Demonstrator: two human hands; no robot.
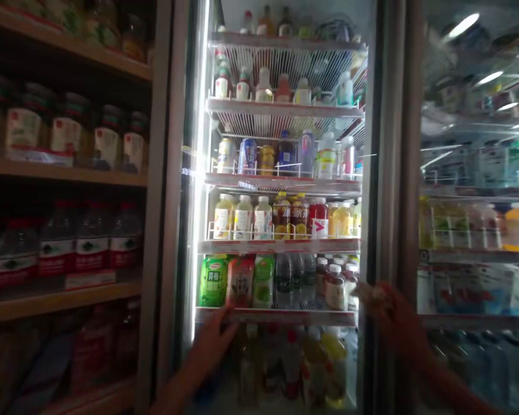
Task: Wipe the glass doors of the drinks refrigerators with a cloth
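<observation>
My left hand (213, 337) reaches up from below, fingers stretched out and apart, close to the front edge of a lower shelf (281, 316) in the lit drinks fridge. Nothing shows in it. At the right side of the fridge opening, my right hand (388, 305) is closed around a pale crumpled cloth (369, 297), blurred by motion. Whether the cloth touches the door frame, I cannot tell. Near my left hand stand a green pack (214, 281), a red pack (240, 281) and several clear bottles (284, 279). Small brown bottles (336, 288) are nearest my right hand.
Shelves above hold bottled teas and juices (263, 218) and cans (248, 155). Larger bottles (335, 366) stand at the bottom. Wooden shelving (64, 302) with jars and red-labelled water bottles is on the left. Another glass-fronted fridge section (480, 256) is on the right.
</observation>
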